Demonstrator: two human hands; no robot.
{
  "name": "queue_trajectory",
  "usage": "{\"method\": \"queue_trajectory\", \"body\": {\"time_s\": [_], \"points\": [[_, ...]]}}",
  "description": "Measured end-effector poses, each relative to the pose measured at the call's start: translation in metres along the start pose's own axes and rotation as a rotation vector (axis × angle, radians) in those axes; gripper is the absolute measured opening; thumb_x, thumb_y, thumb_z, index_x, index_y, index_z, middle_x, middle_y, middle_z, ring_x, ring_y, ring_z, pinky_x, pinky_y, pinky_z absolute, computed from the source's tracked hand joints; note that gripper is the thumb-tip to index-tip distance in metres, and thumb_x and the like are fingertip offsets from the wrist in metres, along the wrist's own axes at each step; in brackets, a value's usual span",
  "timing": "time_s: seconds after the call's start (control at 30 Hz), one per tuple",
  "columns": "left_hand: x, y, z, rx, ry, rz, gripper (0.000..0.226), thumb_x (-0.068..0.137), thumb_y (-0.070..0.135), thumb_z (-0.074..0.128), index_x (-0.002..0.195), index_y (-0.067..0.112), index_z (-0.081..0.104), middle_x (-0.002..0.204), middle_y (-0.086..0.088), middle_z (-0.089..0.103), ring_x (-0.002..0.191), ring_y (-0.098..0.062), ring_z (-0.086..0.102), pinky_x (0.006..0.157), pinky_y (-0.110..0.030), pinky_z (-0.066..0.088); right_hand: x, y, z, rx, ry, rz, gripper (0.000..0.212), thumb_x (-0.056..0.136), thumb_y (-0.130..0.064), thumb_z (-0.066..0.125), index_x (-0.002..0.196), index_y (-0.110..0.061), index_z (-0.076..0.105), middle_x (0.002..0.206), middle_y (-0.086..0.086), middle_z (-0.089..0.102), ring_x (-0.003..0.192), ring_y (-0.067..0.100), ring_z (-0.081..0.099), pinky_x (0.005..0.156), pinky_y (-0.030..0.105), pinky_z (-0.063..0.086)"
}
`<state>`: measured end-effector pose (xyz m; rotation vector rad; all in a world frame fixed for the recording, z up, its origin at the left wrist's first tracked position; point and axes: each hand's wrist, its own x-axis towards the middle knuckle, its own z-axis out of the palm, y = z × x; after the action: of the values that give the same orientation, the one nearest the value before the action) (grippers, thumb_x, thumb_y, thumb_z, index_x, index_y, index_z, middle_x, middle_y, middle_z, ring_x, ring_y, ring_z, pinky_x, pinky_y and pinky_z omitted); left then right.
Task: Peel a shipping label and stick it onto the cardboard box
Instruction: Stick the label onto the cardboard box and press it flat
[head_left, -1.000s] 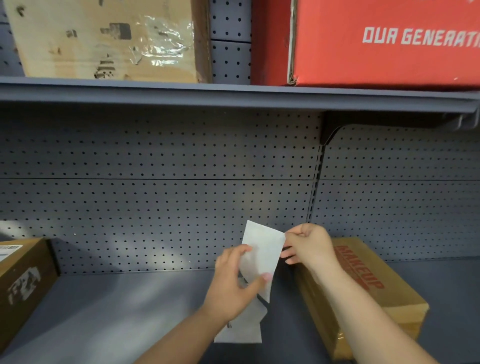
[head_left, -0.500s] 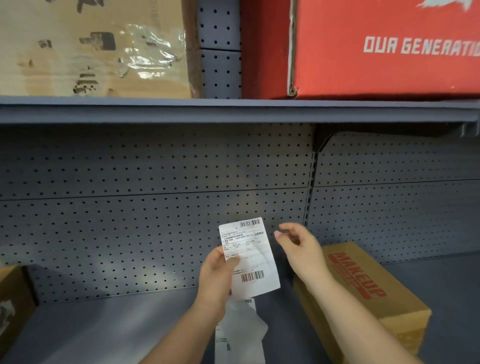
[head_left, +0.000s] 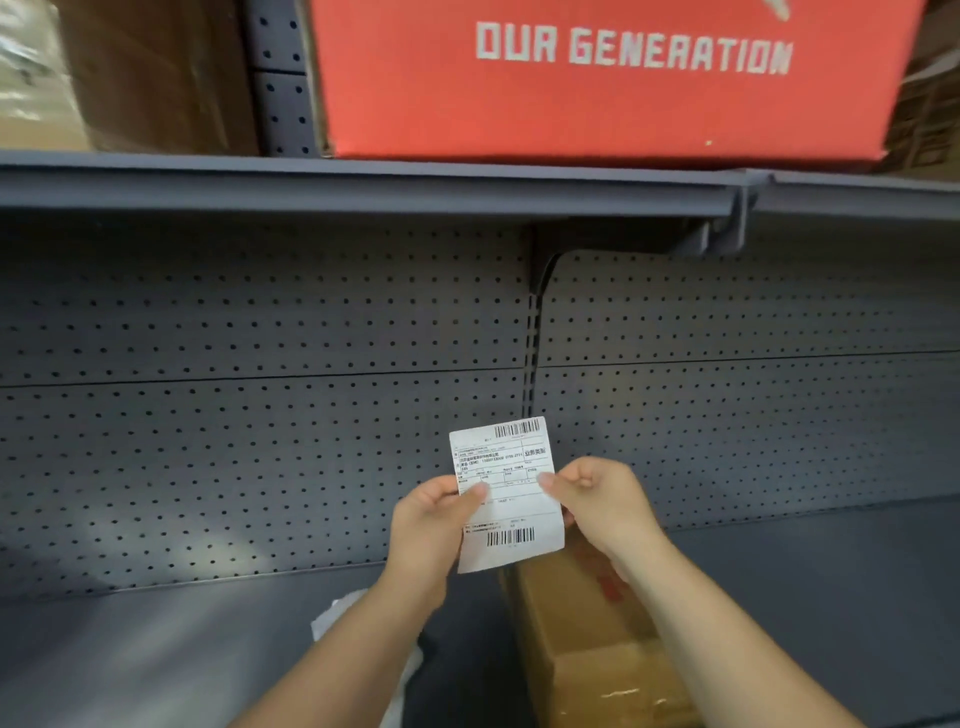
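Observation:
A white shipping label (head_left: 506, 493) with barcodes at top and bottom is held upright, print facing me, above the shelf. My left hand (head_left: 431, 525) pinches its left edge with the thumb on the front. My right hand (head_left: 597, 501) pinches its right edge. Below the label lies a brown cardboard box (head_left: 576, 639) with red print, partly hidden by my right forearm. White backing paper (head_left: 332, 616) lies on the shelf under my left forearm, mostly hidden.
The grey shelf (head_left: 156, 649) has a perforated back panel (head_left: 260, 415). On the upper shelf (head_left: 363, 189) stand a red box (head_left: 597, 78) marked OUR GENERATION and a brown carton (head_left: 130, 73) at the left.
The label was turned print side toward me and lifted off the backing, which dropped to the shelf. My right hand has come back and taken its right edge. The view shifted right and up.

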<state>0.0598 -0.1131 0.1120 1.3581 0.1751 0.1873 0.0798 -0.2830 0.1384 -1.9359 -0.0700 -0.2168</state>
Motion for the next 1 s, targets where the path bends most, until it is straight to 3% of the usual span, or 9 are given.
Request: {"method": "queue_trajectory", "body": {"time_s": [0.1,0.23,0.33,0.4,0.5,0.73,0.83,0.9,1.0], "points": [[-0.006,-0.007,0.027,0.112,0.036,0.032,0.01,0.084,0.015,0.071,0.093,0.012,0.071,0.088,-0.003,0.078,0.079,-0.019,0.074,0.064,-0.029,0.057,0.006,0.016,-0.026,-0.051,-0.023,-0.011,0.024,0.086,-0.024,0.067,0.075,-0.003,0.066,0.073,0.01,0.074,0.059,0.014,0.062,0.06,0.029,0.052],[-0.013,-0.02,0.055,0.29,0.101,0.052,0.022,0.08,0.023,0.075,0.097,0.014,0.064,0.086,-0.001,0.078,0.074,-0.011,0.074,0.058,-0.021,0.051,0.013,0.033,-0.06,-0.118,-0.128,-0.017,0.027,0.088,-0.025,0.065,0.077,0.0,0.065,0.072,0.01,0.072,0.048,0.01,0.057,0.051,0.023,0.048],[-0.02,-0.024,0.069,0.368,0.129,0.063,0.02,0.082,0.026,0.073,0.088,0.008,0.066,0.077,-0.002,0.077,0.06,-0.008,0.071,0.041,-0.016,0.046,0.019,0.044,-0.069,-0.143,-0.159,-0.003,0.036,0.088,-0.026,0.063,0.079,0.009,0.062,0.069,0.018,0.067,0.048,0.014,0.053,0.052,0.027,0.044],[-0.022,-0.025,0.075,0.442,0.174,0.078,0.023,0.082,0.029,0.072,0.08,0.007,0.065,0.068,0.0,0.072,0.05,-0.005,0.064,0.035,-0.015,0.041,0.02,0.049,-0.072,-0.156,-0.168,-0.002,0.039,0.088,-0.027,0.063,0.073,0.01,0.06,0.064,0.014,0.062,0.05,0.016,0.052,0.051,0.029,0.042],[-0.018,-0.029,0.078,0.564,0.206,0.149,0.027,0.08,0.033,0.074,0.068,0.011,0.062,0.054,0.006,0.063,0.04,-0.001,0.054,0.042,-0.019,0.041,0.021,0.054,-0.074,-0.231,-0.202,-0.022,0.038,0.086,-0.031,0.062,0.059,-0.004,0.059,0.053,0.005,0.06,0.048,0.015,0.052,0.053,0.029,0.042],[-0.005,-0.037,0.081,0.829,0.17,0.195,0.036,0.079,0.038,0.073,0.055,0.022,0.051,0.057,0.005,0.061,0.055,-0.01,0.06,0.05,-0.026,0.043,0.027,0.066,-0.071,-0.477,-0.194,-0.05,0.036,0.088,-0.04,0.058,0.062,-0.017,0.051,0.058,-0.002,0.052,0.054,0.015,0.049,0.051,0.028,0.035],[-0.001,-0.038,0.085,0.841,0.173,0.175,0.024,0.08,0.038,0.072,0.076,0.02,0.056,0.063,0.005,0.064,0.063,-0.013,0.065,0.055,-0.033,0.053,0.028,0.067,-0.069,-0.537,-0.163,-0.04,0.036,0.089,-0.041,0.057,0.062,-0.018,0.049,0.059,-0.004,0.052,0.055,0.014,0.049,0.048,0.027,0.034],[-0.001,-0.039,0.088,0.843,0.173,0.168,0.036,0.081,0.036,0.072,0.103,0.028,0.044,0.066,0.004,0.062,0.064,-0.013,0.064,0.054,-0.032,0.05,0.029,0.068,-0.069,-0.566,-0.155,-0.027,0.034,0.089,-0.04,0.057,0.065,-0.017,0.051,0.062,-0.003,0.053,0.057,0.015,0.05,0.049,0.028,0.035],[-0.001,-0.046,0.09,0.86,0.182,0.193,0.05,0.083,0.034,0.07,0.118,0.025,0.034,0.065,0.003,0.059,0.061,-0.014,0.063,0.05,-0.032,0.048,0.029,0.069,-0.068,-0.602,-0.16,-0.022,0.032,0.089,-0.04,0.058,0.071,-0.014,0.055,0.065,-0.003,0.055,0.061,0.015,0.053,0.05,0.028,0.037]]}}
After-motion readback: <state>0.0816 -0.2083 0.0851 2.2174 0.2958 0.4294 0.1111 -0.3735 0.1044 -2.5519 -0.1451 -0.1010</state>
